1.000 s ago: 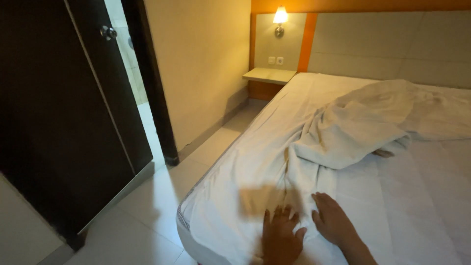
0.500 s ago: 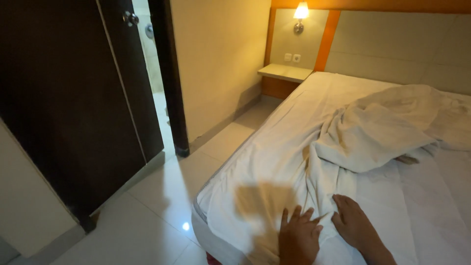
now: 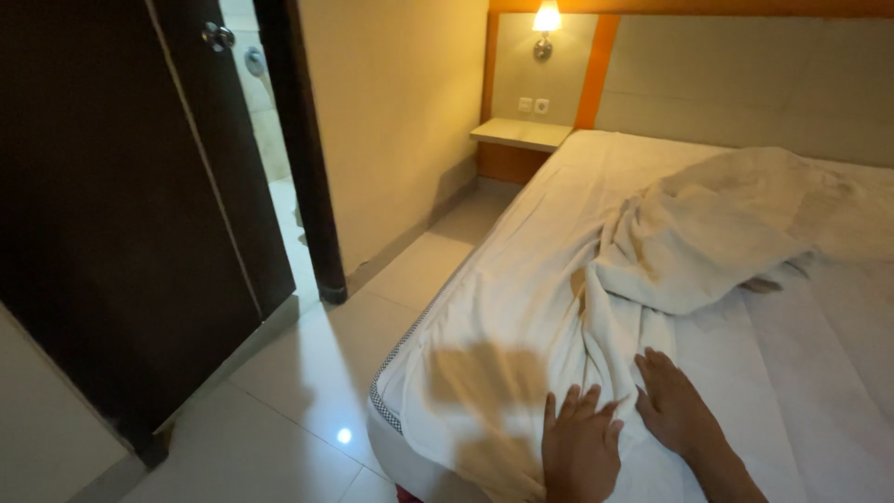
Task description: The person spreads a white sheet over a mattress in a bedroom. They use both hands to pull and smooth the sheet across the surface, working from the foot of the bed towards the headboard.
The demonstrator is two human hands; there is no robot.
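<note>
Both hands lie flat on the white sheet [image 3: 521, 307] near the foot corner of the bed [image 3: 386, 424], holding nothing. The left hand [image 3: 579, 447] is palm down, fingers spread and pointing up the bed, its heel cut off by the lower edge of the view. The right hand [image 3: 675, 405] rests just beside it, also palm down with the fingers open and close together, the fingertips touching a ridge of bunched sheet that runs up the middle of the bed. The two hands are near each other but apart.

The sheet is loose and creased over the mattress and hangs over the near corner, where a strip of the mattress edge shows. A dark shadow falls on the sheet just left of the left hand. Further up the bed lies a crumpled blanket [image 3: 717, 228] in a heap; a small dark shape shows under its lower edge, too unclear to name.

Beyond the bed, a padded headboard [image 3: 745, 79] runs along the wall, with a lit wall lamp [image 3: 545, 23] above a small bedside shelf [image 3: 520, 135]. To the left stands a dark wooden door [image 3: 121, 214] with a round knob, open beside a doorway, and pale floor tiles [image 3: 307, 373] reflect a spot of light.
</note>
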